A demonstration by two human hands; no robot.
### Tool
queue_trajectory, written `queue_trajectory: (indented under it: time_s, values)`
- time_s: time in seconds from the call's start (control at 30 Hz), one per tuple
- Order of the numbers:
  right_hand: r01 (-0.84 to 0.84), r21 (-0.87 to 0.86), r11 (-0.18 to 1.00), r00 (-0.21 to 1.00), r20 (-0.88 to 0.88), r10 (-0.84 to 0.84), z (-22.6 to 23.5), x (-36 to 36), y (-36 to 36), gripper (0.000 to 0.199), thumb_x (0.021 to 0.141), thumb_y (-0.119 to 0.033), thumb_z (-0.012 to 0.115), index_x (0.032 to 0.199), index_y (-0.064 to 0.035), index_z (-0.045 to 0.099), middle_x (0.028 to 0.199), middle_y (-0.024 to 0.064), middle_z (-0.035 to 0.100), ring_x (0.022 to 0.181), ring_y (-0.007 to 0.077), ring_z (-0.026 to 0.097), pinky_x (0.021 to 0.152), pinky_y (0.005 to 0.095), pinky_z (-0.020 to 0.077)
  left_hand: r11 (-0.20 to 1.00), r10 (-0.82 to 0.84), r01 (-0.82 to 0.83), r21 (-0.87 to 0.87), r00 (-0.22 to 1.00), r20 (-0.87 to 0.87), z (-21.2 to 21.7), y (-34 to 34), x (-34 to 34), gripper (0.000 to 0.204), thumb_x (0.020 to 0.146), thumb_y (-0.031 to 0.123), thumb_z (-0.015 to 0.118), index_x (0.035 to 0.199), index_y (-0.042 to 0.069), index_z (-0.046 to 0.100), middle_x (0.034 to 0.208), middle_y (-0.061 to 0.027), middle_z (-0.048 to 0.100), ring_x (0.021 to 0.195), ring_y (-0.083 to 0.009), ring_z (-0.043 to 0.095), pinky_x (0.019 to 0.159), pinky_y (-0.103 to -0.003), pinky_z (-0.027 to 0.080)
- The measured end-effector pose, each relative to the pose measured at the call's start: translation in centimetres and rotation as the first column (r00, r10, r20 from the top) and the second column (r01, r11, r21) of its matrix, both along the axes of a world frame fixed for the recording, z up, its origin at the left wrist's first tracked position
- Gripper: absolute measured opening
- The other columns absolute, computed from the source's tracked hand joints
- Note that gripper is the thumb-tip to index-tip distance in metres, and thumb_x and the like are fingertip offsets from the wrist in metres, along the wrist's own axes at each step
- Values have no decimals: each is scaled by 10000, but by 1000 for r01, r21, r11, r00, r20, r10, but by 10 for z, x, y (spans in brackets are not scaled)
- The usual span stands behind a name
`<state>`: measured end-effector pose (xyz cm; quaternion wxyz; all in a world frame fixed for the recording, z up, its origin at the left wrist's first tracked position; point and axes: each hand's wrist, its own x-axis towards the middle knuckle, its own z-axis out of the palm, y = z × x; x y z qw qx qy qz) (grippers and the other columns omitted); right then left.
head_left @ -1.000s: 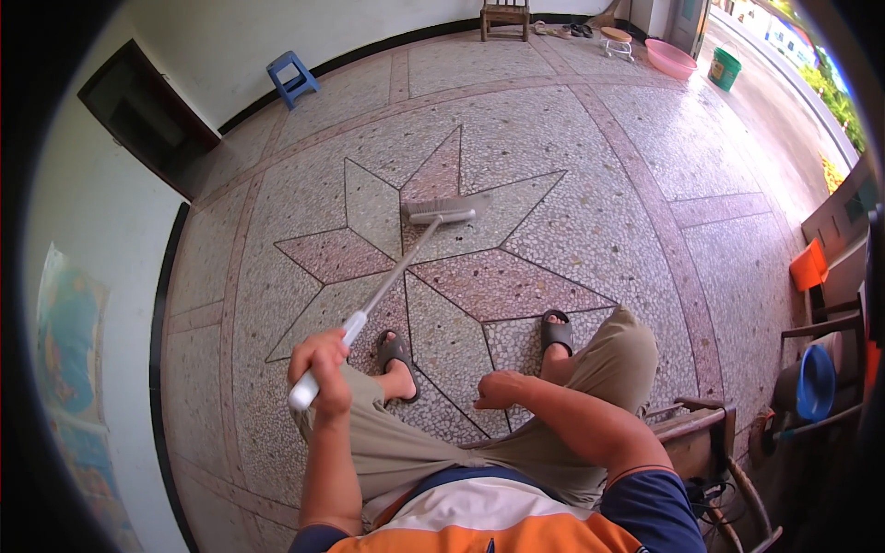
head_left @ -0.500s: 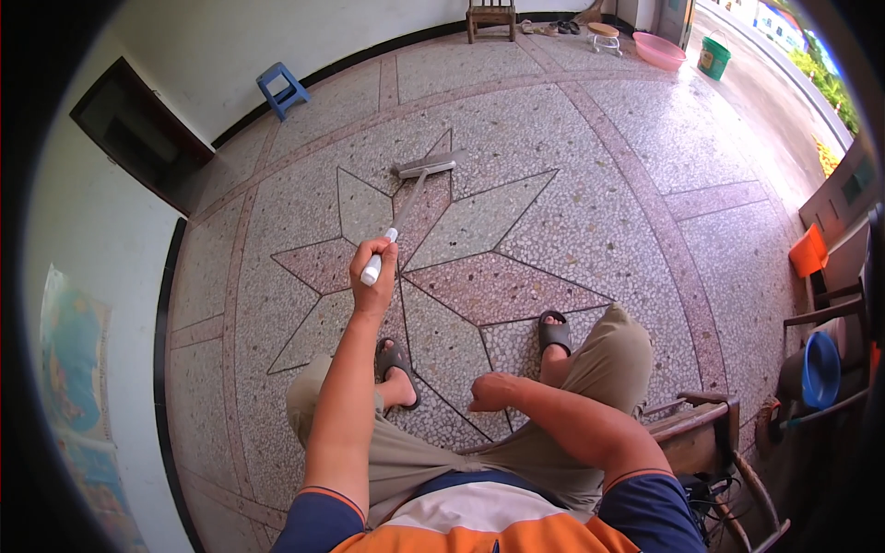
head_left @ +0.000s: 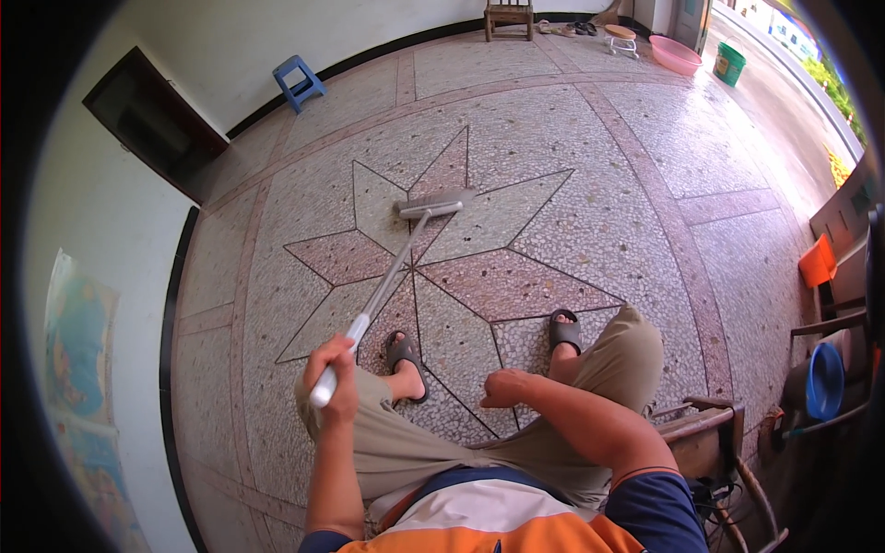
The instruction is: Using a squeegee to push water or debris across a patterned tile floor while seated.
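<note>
My left hand (head_left: 334, 380) is wrapped round the white grip of a long-handled squeegee (head_left: 389, 281) with a metallic shaft. The wide grey head of the squeegee rests on the terrazzo floor (head_left: 516, 387), over the star pattern, ahead of my feet. Over my lap, near the right knee, my right hand (head_left: 502, 388) is curled closed with nothing showing in it. I am seated, with dark slippers (head_left: 404, 359) on my feet, set apart on the floor.
A blue stool (head_left: 297, 81) stands by the far wall, with a wooden chair (head_left: 509, 18) further right. By the doorway are a round stool (head_left: 621, 37), a pink basin (head_left: 676, 55) and a green bucket (head_left: 728, 64). Wooden furniture (head_left: 701, 424) and a blue basin (head_left: 824, 381) stand close on my right.
My left hand has drawn back toward my body and slightly left, and the squeegee's head has slid nearer across the floor. My right hand stays curled over my lap. The view has shifted slightly.
</note>
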<state>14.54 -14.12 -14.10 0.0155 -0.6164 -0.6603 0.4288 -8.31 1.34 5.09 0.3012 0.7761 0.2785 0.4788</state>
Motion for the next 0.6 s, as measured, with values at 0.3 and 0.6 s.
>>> queue_trajectory:
  time_s: [0.3, 0.6]
  values:
    - [-24, -11, 1000, 1000, 7, 24, 5, 2, -1, 450, 820, -494, 597, 874, -68, 728, 907, 169, 693, 886, 349, 654, 799, 449, 508, 989, -91, 38, 143, 917, 388, 96, -62, -50, 400, 949, 465, 515, 785, 123, 386, 628, -8, 400, 583, -157, 430, 637, -359, 448]
    - [-13, -19, 1000, 1000, 2, 13, 8, 3, -2, 444, 823, -490, 601, 878, -67, 727, 914, 168, 693, 892, 351, 653, 802, 447, 505, 988, -51, -21, 150, 886, 462, 91, -38, -14, 426, 945, 474, 527, 783, 112, 373, 597, -4, 430, 535, -124, 423, 557, -316, 448]
